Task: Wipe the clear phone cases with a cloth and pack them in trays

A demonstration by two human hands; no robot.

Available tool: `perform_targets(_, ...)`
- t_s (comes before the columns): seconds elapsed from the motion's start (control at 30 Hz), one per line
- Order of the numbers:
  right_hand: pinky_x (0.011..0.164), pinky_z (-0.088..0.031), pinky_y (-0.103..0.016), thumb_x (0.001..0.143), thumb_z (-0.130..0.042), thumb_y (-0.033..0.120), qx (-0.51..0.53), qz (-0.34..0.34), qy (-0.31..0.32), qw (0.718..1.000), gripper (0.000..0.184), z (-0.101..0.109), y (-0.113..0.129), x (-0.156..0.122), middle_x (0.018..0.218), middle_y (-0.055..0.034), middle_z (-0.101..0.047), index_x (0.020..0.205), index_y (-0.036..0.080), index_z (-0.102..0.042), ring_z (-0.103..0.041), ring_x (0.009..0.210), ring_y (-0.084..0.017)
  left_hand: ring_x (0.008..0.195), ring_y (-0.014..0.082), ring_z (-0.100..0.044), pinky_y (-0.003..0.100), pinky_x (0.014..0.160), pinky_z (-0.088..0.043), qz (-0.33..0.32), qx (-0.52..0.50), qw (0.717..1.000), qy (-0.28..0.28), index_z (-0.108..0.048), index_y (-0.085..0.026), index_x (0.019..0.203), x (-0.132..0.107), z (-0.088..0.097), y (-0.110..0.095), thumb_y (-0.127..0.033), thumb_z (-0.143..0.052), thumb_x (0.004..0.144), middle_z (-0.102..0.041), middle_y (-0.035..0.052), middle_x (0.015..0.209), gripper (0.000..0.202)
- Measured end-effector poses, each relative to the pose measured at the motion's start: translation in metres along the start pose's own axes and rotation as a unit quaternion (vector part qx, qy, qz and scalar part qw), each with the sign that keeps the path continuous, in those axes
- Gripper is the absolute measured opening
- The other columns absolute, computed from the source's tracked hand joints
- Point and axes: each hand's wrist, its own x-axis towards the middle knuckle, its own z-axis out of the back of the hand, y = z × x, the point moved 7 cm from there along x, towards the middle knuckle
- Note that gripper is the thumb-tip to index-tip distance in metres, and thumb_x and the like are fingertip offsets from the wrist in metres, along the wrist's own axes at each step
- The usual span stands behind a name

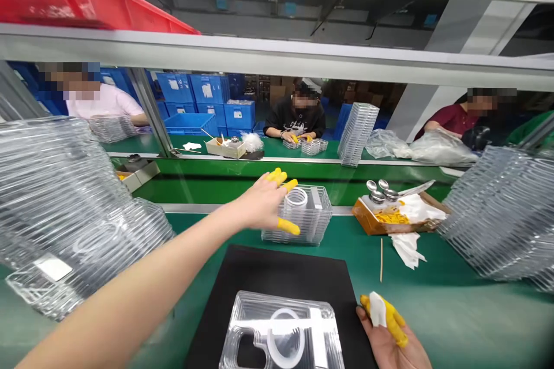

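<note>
My left hand (264,203), with yellow finger cots, reaches forward and rests its spread fingers against the left side of a small stack of clear plastic trays (303,216) topped by a white ring. My right hand (389,331) sits at the bottom right, also with yellow cots, pinching a small white wipe (377,308). Between them a clear phone case with a white ring (283,334) lies on a black mat (277,277).
Tall stacks of clear trays stand at the left (64,213) and right (502,225). A cardboard box (389,213) holds metal discs and yellow cots, with white wipes and a thin stick beside it. Three people work across the green conveyor (242,181). A red bin sits overhead.
</note>
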Motion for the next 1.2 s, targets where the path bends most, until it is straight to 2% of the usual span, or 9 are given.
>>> perform_targets(0.13, 0.073, -0.062, -0.045, 0.051, -0.091, 0.031, 0.014, -0.009, 0.010, 1.000, 0.042, 0.008, -0.003, 0.009, 0.089, -0.0045, -0.074, 0.089, 0.026, -0.073, -0.070, 0.080, -0.031, 0.129, 0.0390, -0.047, 0.042, 0.102, -0.040, 0.002, -0.012, 0.998, 0.055, -0.035, -0.006, 0.145, 0.041, 0.002, 0.030, -0.068, -0.075, 0.063, -0.050, 0.0237, 0.140, 0.110)
perform_targets(0.23, 0.071, -0.063, -0.041, 0.049, -0.093, 0.033, 0.020, -0.012, 0.005, 1.000, 0.043, 0.006, -0.001, 0.010, 0.090, -0.0048, -0.075, 0.087, 0.026, -0.074, -0.070, 0.080, -0.029, 0.125, 0.0366, -0.051, 0.038, 0.096, -0.044, 0.010, -0.015, 0.999, 0.026, -0.035, -0.007, 0.145, 0.034, 0.015, 0.027, -0.069, -0.072, 0.065, -0.053, 0.0224, 0.136, 0.108)
perform_targets(0.4, 0.082, -0.059, -0.038, 0.052, -0.091, 0.047, 0.037, -0.005, -0.024, 0.999, 0.043, -0.015, 0.007, -0.002, 0.092, -0.0063, -0.074, 0.083, 0.023, -0.075, -0.069, 0.087, -0.025, 0.127, 0.0351, -0.048, 0.044, 0.102, -0.041, 0.007, -0.027, 0.999, -0.023, -0.030, -0.017, 0.148, -0.047, 0.006, -0.019, -0.071, -0.070, 0.066, -0.050, 0.0161, 0.140, 0.106)
perform_targets(0.63, 0.087, -0.054, -0.040, 0.056, -0.089, 0.037, -0.173, 0.095, -0.008, 0.980, 0.035, -0.046, 0.048, -0.016, 0.089, -0.0046, -0.073, 0.086, 0.023, -0.077, -0.065, 0.090, -0.026, 0.117, 0.0368, -0.057, 0.050, 0.104, -0.042, 0.006, -0.062, 0.992, 0.105, -0.053, -0.019, 0.132, -0.134, -0.082, -0.053, -0.069, -0.073, 0.064, -0.062, 0.0162, 0.126, 0.087)
perform_targets(0.7, 0.088, -0.053, -0.041, 0.070, -0.081, 0.035, -0.272, 0.196, 0.070, 0.940, 0.026, -0.081, 0.069, -0.026, 0.094, -0.0049, -0.071, 0.094, 0.026, -0.076, -0.064, 0.094, -0.026, 0.118, 0.0359, -0.057, 0.049, 0.103, -0.043, 0.006, -0.077, 0.993, 0.093, -0.054, -0.022, 0.131, -0.135, -0.087, -0.051, -0.069, -0.073, 0.064, -0.062, 0.0141, 0.126, 0.084)
perform_targets(0.83, 0.083, -0.052, -0.039, 0.090, -0.061, 0.026, -0.463, 0.348, 0.270, 0.769, 0.018, -0.165, 0.084, -0.066, 0.095, -0.0074, -0.065, 0.103, 0.028, -0.073, -0.059, 0.097, -0.025, 0.112, 0.0340, -0.060, 0.048, 0.100, -0.046, 0.001, -0.076, 0.994, 0.079, -0.057, -0.024, 0.128, -0.130, -0.086, -0.049, -0.066, -0.074, 0.063, -0.065, 0.0115, 0.120, 0.079)
perform_targets(1.0, 0.083, -0.049, -0.040, 0.092, -0.049, 0.017, -0.505, 0.414, 0.423, 0.629, 0.024, -0.188, 0.087, -0.106, 0.085, -0.0060, -0.062, 0.102, 0.027, -0.069, -0.057, 0.087, -0.022, 0.115, 0.0369, -0.058, 0.050, 0.102, -0.044, 0.014, -0.045, 0.989, 0.142, -0.063, -0.016, 0.120, -0.130, -0.092, -0.051, -0.066, -0.074, 0.064, -0.064, 0.0168, 0.121, 0.075)
perform_targets(1.1, 0.085, -0.047, -0.038, 0.091, -0.055, 0.018, -0.499, 0.425, 0.462, 0.598, 0.021, -0.181, 0.093, -0.104, 0.083, -0.0037, -0.063, 0.105, 0.027, -0.067, -0.056, 0.086, -0.021, 0.113, 0.0373, -0.058, 0.049, 0.101, -0.044, 0.010, -0.040, 0.988, 0.152, -0.066, -0.014, 0.113, -0.129, -0.093, -0.053, -0.066, -0.071, 0.067, -0.066, 0.0180, 0.117, 0.070)
perform_targets(1.2, 0.086, -0.044, -0.041, 0.091, -0.053, 0.013, -0.544, 0.433, 0.372, 0.615, 0.022, -0.184, 0.097, -0.087, 0.087, -0.0050, -0.063, 0.102, 0.026, -0.067, -0.056, 0.091, -0.022, 0.109, 0.0351, -0.061, 0.047, 0.099, -0.046, 0.002, -0.038, 0.989, 0.142, -0.064, -0.015, 0.117, -0.128, -0.093, -0.052, -0.065, -0.071, 0.067, -0.067, 0.0162, 0.113, 0.070)
